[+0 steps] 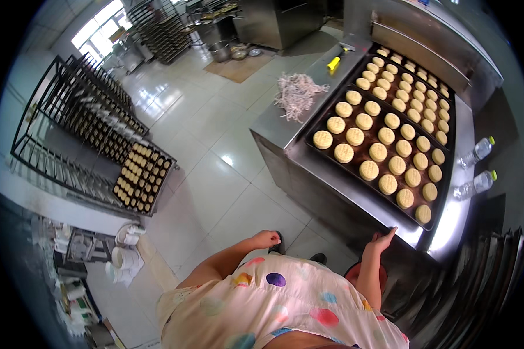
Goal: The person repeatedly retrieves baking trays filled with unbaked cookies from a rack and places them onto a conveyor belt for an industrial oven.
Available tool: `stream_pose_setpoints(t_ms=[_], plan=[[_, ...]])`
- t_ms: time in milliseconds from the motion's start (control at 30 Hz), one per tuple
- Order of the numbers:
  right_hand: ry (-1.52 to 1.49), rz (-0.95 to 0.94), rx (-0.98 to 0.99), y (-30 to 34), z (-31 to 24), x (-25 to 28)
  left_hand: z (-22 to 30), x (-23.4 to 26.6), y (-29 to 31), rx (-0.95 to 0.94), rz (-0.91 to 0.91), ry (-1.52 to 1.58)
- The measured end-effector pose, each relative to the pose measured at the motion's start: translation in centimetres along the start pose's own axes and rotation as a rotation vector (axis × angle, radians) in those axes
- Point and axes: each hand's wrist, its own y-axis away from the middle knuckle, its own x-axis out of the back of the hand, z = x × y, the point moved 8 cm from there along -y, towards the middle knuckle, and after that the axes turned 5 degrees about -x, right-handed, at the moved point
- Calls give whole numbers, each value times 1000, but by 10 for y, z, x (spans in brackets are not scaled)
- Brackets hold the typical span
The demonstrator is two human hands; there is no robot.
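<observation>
The right hand (383, 238) reaches toward the near edge of a steel counter (285, 125), fingers spread and released, holding nothing; its fingertips are just beside the near corner of a dark baking tray (360, 185), though I cannot tell whether they touch it. The tray lies along the counter's right side, filled with rows of round pale-golden pastries (378, 152) — the closest of them sit just beyond the fingertips. A second tray (371, 59) of smaller pastries lies behind it, toward the counter's far edge.

The left hand (266, 238) hangs away from the counter over the tiled floor (204, 128), loosely curled and grasping nothing, well apart from the tray (the person's spotted garment fills the bottom of the view).

On the counter's left side, near its far corner, lies a heap of pale shredded strands (297, 93), and beyond it a yellow-handled tool (333, 62). Two clear plastic bottles (476, 168) with yellow-green caps lie off the counter's right edge. Across the floor to the left stands a wire rack trolley (70, 139) with a tray of small pastries (141, 177) jutting from its near end.
</observation>
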Motion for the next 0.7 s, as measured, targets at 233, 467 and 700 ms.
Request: stream_pose_setpoints(t_ms=[233, 467, 700], plan=[[-90, 15, 89, -38, -4, -24, -74, 30, 44, 305, -159, -121], [176, 573, -37, 54, -5, -36, -151, 131, 104, 631, 233, 163], [177, 894, 29, 68, 6, -38, -176, 167, 102, 581, 331, 328]])
